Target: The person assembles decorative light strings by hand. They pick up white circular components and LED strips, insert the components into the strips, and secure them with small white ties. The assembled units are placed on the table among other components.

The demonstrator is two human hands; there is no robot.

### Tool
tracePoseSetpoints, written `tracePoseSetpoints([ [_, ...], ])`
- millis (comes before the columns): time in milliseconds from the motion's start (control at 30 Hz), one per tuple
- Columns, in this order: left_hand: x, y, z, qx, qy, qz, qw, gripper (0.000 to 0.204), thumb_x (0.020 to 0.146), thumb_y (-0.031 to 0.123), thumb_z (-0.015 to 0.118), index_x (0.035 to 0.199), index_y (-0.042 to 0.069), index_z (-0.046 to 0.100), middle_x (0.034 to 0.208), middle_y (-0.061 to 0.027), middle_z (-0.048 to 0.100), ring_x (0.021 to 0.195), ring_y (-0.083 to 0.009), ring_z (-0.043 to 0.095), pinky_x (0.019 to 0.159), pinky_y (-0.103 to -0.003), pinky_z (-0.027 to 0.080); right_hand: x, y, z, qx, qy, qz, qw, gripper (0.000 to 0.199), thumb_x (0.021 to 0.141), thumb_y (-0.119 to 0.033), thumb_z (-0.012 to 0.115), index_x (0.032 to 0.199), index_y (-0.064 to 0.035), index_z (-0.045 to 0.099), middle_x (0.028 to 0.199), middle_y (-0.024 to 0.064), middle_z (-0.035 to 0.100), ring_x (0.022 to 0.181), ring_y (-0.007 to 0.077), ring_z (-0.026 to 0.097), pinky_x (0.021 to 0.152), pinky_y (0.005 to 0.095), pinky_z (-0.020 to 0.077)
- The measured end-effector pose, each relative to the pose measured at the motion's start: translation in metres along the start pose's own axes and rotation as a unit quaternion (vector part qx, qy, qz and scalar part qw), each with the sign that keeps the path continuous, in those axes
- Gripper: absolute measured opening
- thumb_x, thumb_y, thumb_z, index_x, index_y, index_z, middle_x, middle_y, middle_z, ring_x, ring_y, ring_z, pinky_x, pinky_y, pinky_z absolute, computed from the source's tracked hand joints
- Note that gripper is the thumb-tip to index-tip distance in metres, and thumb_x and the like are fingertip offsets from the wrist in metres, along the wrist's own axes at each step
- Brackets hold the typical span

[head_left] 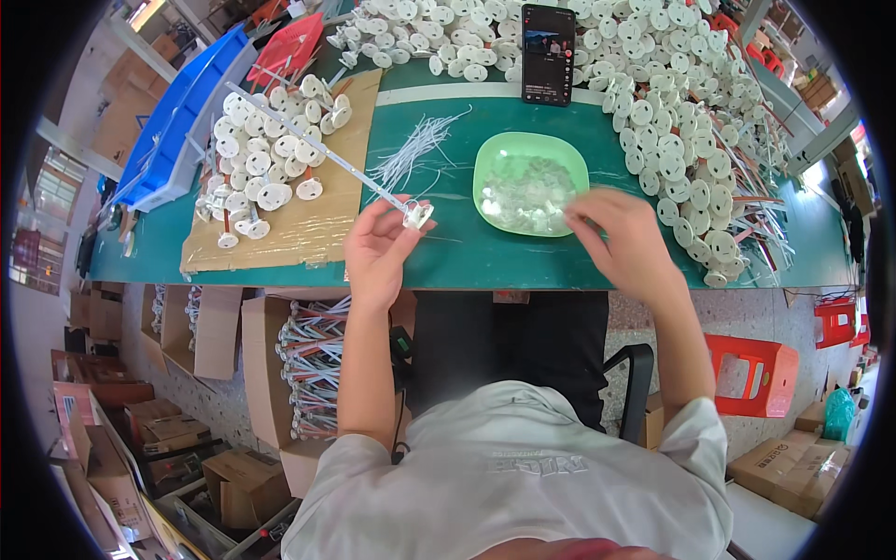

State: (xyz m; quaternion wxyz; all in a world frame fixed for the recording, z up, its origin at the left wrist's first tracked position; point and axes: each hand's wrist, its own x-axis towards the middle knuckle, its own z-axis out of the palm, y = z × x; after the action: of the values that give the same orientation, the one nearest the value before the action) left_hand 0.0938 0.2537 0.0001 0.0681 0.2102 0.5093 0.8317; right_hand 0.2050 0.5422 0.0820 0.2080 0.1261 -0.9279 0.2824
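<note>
My left hand (378, 247) holds a long thin white rod (317, 149) that runs up and to the left, with a small white plastic piece (417, 216) at its near end by my fingertips. My right hand (623, 238) hovers at the right rim of a green bowl (490, 154), fingers curled over small pale parts inside; whether it grips one I cannot tell. A bundle of thin white sticks (413, 149) lies just left of the bowl on the green table (467, 257).
Finished white disc parts (266, 159) lie on a cardboard sheet (280, 233) at left. A large heap of white discs (672, 112) fills the back and right. A phone (548, 54) stands at the back. Blue tray (177, 121), cardboard boxes (308, 364) and red stool (756, 373) surround.
</note>
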Motion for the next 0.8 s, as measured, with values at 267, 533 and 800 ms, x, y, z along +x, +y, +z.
tracePoseSetpoints([
  [267,0.000,-0.001,0.004,0.043,-0.021,0.019,0.999,0.041,0.089,-0.008,0.061,0.129,-0.007,0.051,0.115,-0.0213,0.066,0.106,-0.0288,0.066,0.091,-0.042,0.055,0.065,0.024,0.025,-0.049,-0.227,-0.059,0.971,0.018,0.080,-0.013,0.072,0.096,-0.0028,0.070,0.099,0.0142,0.066,0.095,0.0341,0.063,0.082,0.0426,0.0517],
  [533,0.001,-0.003,0.004,0.046,-0.022,0.021,0.998,0.039,0.089,-0.009,0.060,0.127,-0.006,0.051,0.116,-0.0192,0.065,0.112,-0.0282,0.064,0.093,-0.045,0.055,0.063,0.036,0.038,0.013,-0.145,-0.101,0.984,0.018,0.079,-0.014,0.074,0.094,-0.0043,0.072,0.096,0.0100,0.066,0.094,0.0301,0.062,0.082,0.0387,0.0518],
  [800,0.003,-0.005,0.005,0.053,-0.020,0.021,0.998,0.038,0.089,-0.009,0.060,0.126,-0.006,0.052,0.115,-0.0181,0.065,0.113,-0.0270,0.064,0.094,-0.045,0.055,0.062,0.041,0.038,0.094,-0.152,-0.104,0.978,0.013,0.077,-0.012,0.075,0.084,-0.0017,0.073,0.087,0.0101,0.068,0.080,0.0296,0.065,0.071,0.0372,0.0515],
])
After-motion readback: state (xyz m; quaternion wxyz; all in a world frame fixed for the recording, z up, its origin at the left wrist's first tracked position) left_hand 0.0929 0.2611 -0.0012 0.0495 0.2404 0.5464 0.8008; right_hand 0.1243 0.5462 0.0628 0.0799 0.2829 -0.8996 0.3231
